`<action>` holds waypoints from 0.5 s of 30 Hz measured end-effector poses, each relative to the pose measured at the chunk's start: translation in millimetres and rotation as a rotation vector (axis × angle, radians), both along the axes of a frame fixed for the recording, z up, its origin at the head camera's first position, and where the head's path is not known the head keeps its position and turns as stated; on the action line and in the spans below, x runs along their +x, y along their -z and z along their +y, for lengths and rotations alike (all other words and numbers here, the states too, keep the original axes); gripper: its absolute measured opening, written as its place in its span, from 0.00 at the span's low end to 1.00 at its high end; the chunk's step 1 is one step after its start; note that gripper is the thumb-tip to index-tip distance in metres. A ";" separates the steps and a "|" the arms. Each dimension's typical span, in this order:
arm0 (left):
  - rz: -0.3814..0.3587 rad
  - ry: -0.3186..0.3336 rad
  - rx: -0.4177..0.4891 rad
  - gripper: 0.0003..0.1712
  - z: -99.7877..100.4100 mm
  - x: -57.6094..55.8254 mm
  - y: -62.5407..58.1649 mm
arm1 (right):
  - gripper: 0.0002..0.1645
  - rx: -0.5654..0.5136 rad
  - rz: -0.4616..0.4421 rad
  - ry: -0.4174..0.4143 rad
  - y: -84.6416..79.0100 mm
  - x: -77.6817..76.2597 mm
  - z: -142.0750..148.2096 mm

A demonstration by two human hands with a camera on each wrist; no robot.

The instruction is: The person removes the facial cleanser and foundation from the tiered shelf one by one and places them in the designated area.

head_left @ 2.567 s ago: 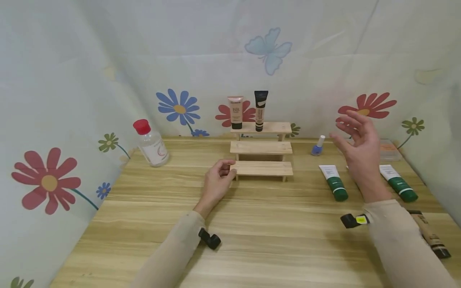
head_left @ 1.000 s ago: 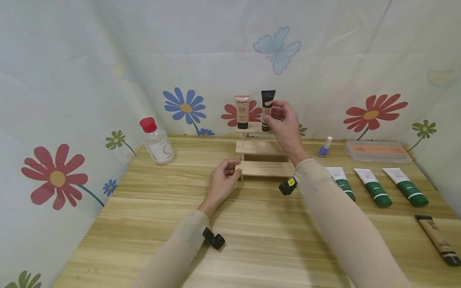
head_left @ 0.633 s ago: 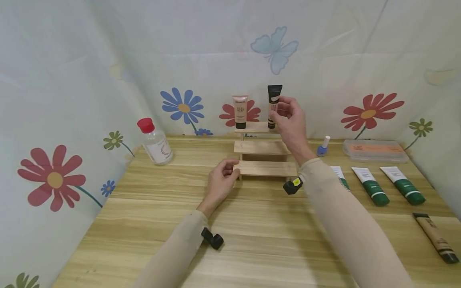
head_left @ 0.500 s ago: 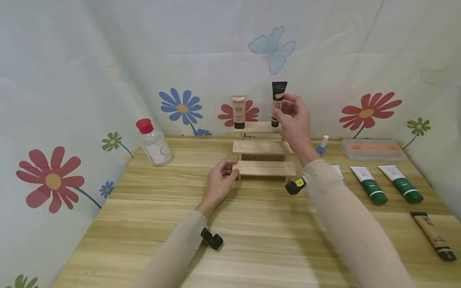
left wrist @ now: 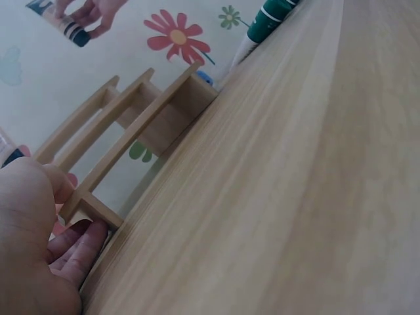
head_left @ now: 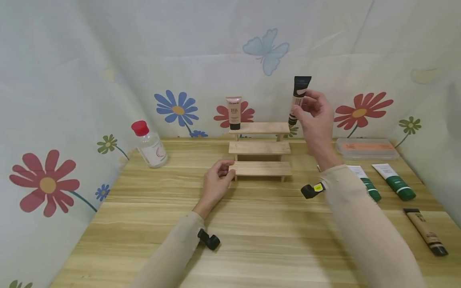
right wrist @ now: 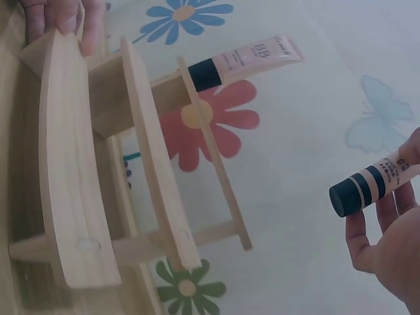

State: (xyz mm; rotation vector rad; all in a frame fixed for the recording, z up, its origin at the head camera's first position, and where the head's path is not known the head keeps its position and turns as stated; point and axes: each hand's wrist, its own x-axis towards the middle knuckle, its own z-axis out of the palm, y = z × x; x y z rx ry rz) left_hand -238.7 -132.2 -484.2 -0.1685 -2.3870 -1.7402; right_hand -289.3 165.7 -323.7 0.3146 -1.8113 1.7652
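My right hand (head_left: pixel 317 120) pinches a black-and-beige cosmetic tube (head_left: pixel 299 98) between thumb and fingers. The tube is in the air, cap down and slightly tilted, right of the top step of a three-tier wooden stand (head_left: pixel 260 169). In the right wrist view its dark cap (right wrist: pixel 346 197) points away from the palm. My left hand (head_left: pixel 217 180) grips the left end of the lowest step; the left wrist view has fingers (left wrist: pixel 82 252) curled under the board. A pink BB cream tube (head_left: pixel 234 114) stands upright on the top step, at its left.
A clear bottle with a red cap (head_left: pixel 149 145) stands at the back left. White-and-green tubes (head_left: pixel 394 182) lie at the right, partly behind my right sleeve. A clear plastic case (head_left: pixel 367 149) is behind them, and a beige tube (head_left: pixel 425 232) lies nearer the front.
My right hand came over to the black-and-beige tube on the top step, took hold of it, lifted it off and carried it up and to the right. The left hand stayed on the stand.
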 end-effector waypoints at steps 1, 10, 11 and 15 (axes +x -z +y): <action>-0.002 -0.001 -0.002 0.15 0.0 -0.2 0.3 | 0.21 -0.003 0.003 0.010 -1.0 2.9 4.8; -0.009 -0.004 0.006 0.15 1.3 -0.2 -0.3 | 0.24 -0.082 -0.003 0.097 -6.2 31.3 60.3; -0.010 -0.005 0.006 0.15 1.2 -0.4 -0.2 | 0.24 -0.101 0.006 0.094 -6.0 34.2 66.6; -0.017 -0.010 0.001 0.15 0.0 -1.0 0.4 | 0.25 -0.146 0.001 0.123 -4.9 48.9 89.5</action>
